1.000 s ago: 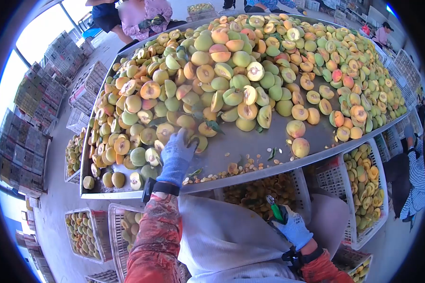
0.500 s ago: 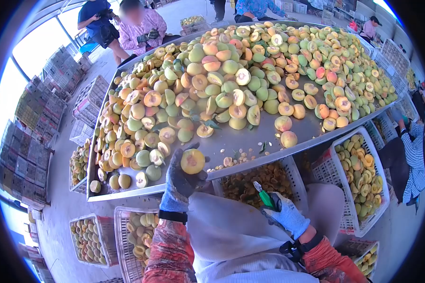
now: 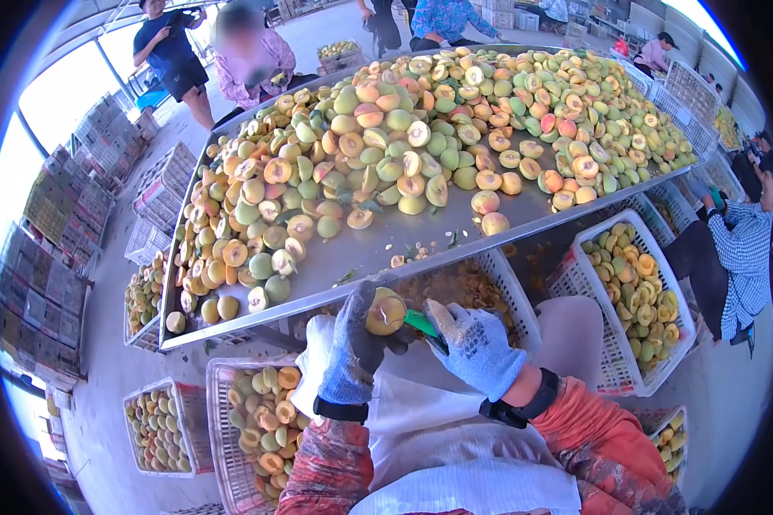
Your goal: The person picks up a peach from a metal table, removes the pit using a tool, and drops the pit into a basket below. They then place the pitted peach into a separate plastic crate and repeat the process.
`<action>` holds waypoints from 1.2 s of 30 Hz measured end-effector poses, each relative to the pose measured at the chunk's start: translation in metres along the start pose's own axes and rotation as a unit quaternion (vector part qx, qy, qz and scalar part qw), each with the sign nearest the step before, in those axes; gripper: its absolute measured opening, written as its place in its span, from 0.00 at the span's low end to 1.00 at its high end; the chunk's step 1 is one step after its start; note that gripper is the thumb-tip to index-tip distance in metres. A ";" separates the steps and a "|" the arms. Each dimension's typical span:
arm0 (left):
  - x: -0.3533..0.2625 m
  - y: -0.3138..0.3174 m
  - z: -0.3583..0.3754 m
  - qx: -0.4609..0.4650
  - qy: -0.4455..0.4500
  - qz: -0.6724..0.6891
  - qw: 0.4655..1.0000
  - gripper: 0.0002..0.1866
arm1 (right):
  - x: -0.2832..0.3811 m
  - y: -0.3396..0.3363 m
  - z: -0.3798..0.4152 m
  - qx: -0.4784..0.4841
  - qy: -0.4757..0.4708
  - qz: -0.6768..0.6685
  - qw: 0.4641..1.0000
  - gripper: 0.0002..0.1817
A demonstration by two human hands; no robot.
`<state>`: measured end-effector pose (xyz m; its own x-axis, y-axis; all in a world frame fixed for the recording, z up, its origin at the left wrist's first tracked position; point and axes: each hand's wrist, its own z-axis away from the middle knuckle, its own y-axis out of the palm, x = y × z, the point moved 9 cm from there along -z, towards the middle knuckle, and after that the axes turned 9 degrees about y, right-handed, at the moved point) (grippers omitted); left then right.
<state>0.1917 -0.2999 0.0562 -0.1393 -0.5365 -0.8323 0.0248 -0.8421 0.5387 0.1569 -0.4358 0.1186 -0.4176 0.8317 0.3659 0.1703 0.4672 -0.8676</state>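
Observation:
My left hand (image 3: 350, 348), in a blue and dark glove, is closed round a peach half (image 3: 386, 312) whose yellow cut face is turned up. My gloved right hand (image 3: 479, 345) grips a green-handled pitting knife (image 3: 424, 327). The knife's tip reaches the cut face at its right side; how deep it sits cannot be made out. Both hands are over my lap, just in front of the metal table (image 3: 318, 268). Whole and halved peaches (image 3: 378, 150) are heaped on that table.
Under the table edge stands a crate (image 3: 524, 296) of brownish scraps. Crates of peach halves stand at the right (image 3: 689, 330) and lower left (image 3: 219, 429). Stacked crates (image 3: 34, 300) line the left side. A person in a pink top (image 3: 251, 64) sits across the table; others are around.
My right hand has moved up and left, bringing the knife from beside my lap to the peach half. My left hand has shifted slightly right and lower, still holding the peach half.

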 end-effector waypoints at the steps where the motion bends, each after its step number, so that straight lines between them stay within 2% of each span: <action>1: -0.001 0.004 0.004 0.013 -0.003 -0.019 1.000 0.28 | 0.004 -0.002 0.001 -0.005 -0.015 0.022 1.000 0.26; 3: -0.007 0.014 0.011 0.025 -0.003 -0.038 0.999 0.28 | 0.009 -0.004 0.004 -0.010 -0.032 0.044 0.998 0.25; 6: -0.020 0.028 0.021 0.026 0.027 -0.096 0.995 0.27 | 0.008 0.003 0.012 0.039 -0.020 0.063 0.997 0.29; 8: -0.019 0.024 0.028 -0.014 0.022 -0.096 0.995 0.24 | 0.010 0.009 0.020 0.086 -0.033 0.116 0.989 0.28; 12: -0.020 0.040 0.038 -0.013 0.010 -0.102 0.995 0.19 | 0.007 0.002 0.026 0.095 -0.053 0.135 0.985 0.27; 15: -0.025 0.047 0.042 0.009 0.013 -0.134 0.991 0.19 | 0.009 -0.006 0.029 0.092 -0.060 0.051 0.993 0.26; 18: -0.029 0.052 0.048 0.013 0.020 -0.134 0.991 0.18 | 0.011 -0.005 0.036 0.126 -0.010 -0.061 0.990 0.26; 19: -0.028 0.053 0.048 0.012 0.025 -0.134 0.991 0.18 | 0.016 -0.005 0.038 0.124 -0.014 -0.060 0.990 0.26; 21: -0.033 0.053 0.045 0.007 0.089 -0.147 0.985 0.17 | 0.009 0.002 0.038 0.163 0.065 -0.161 0.971 0.26; 22: -0.030 0.052 0.044 0.004 0.094 -0.146 0.985 0.17 | 0.007 0.001 0.036 0.162 0.060 -0.160 0.972 0.26; 24: -0.037 0.052 0.042 0.001 0.156 -0.259 0.953 0.17 | -0.002 0.006 0.029 0.214 0.065 -0.204 0.953 0.26; 25: -0.021 0.046 0.041 0.002 0.051 -0.181 0.982 0.17 | -0.007 0.010 0.027 0.253 0.073 -0.152 0.953 0.28; 26: -0.019 0.046 0.038 0.004 0.054 -0.181 0.982 0.17 | -0.008 0.011 0.026 0.250 0.072 -0.151 0.954 0.28; 28: -0.026 0.047 0.034 -0.034 0.089 -0.135 0.986 0.17 | -0.012 -0.010 0.021 0.085 0.047 -0.002 0.995 0.30; 29: -0.024 0.048 0.035 -0.043 0.049 -0.121 0.991 0.16 | -0.007 -0.018 0.020 0.038 0.021 0.072 0.996 0.33; 30: -0.019 0.047 0.032 -0.042 0.050 -0.120 0.991 0.16 | -0.007 -0.014 0.020 0.037 0.020 0.074 0.996 0.33; 31: -0.043 0.054 0.032 -0.027 0.235 -0.254 0.938 0.16 | -0.009 -0.006 0.021 0.044 0.028 0.086 0.995 0.33; 32: -0.062 0.070 0.046 -0.010 0.407 -0.374 0.833 0.16 | -0.010 0.000 0.021 0.052 0.037 0.097 0.993 0.32; 33: -0.063 0.075 0.045 -0.009 0.407 -0.375 0.833 0.16 | -0.004 -0.001 0.019 0.051 0.038 0.097 0.993 0.32; 34: -0.056 0.061 0.037 -0.072 0.322 -0.239 0.913 0.15 | -0.004 0.002 0.018 0.097 0.084 0.029 0.991 0.31; 35: -0.039 0.047 0.033 -0.134 0.225 -0.093 0.961 0.13 | -0.007 0.006 0.019 0.142 0.129 -0.037 0.981 0.30; 36: -0.035 0.045 0.029 -0.133 0.222 -0.091 0.962 0.13 | -0.008 0.003 0.018 0.143 0.131 -0.035 0.980 0.30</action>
<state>0.1685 -0.3176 0.1133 0.2693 -0.2998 -0.9152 0.3007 -0.8766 0.3757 0.1442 -0.4464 0.1066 -0.1687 0.8670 0.4688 -0.1236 0.4532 -0.8828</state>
